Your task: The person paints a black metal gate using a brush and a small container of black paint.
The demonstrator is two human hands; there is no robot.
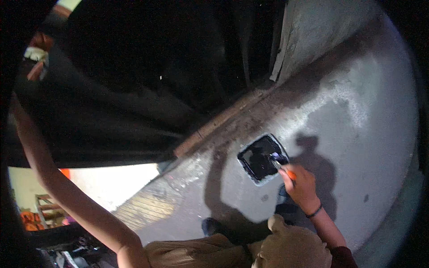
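My right hand (300, 185) is closed round a paintbrush (290, 174) with an orange handle. Its bristle end (278, 157) is over the right side of a square, pale-rimmed tub (267, 180) on the floor. Dark, glossy liquid that looks like black paint (259, 161) fills the tub. Stretched far up to the left, my left arm ends at the dim picture rim. There my left hand (35, 70) shows only in part, apparently closed about a whitish thing (35, 54) that I cannot make out, beside a large black surface.
A large black sheet-like surface (134, 102) spans the upper left. Along its lower edge runs a brownish board or ledge (214, 123). Grey floor (357, 178) carries strong shadows. At lower left are a wooden rack (47, 207), orange items (31, 221) and dark clutter (73, 257).
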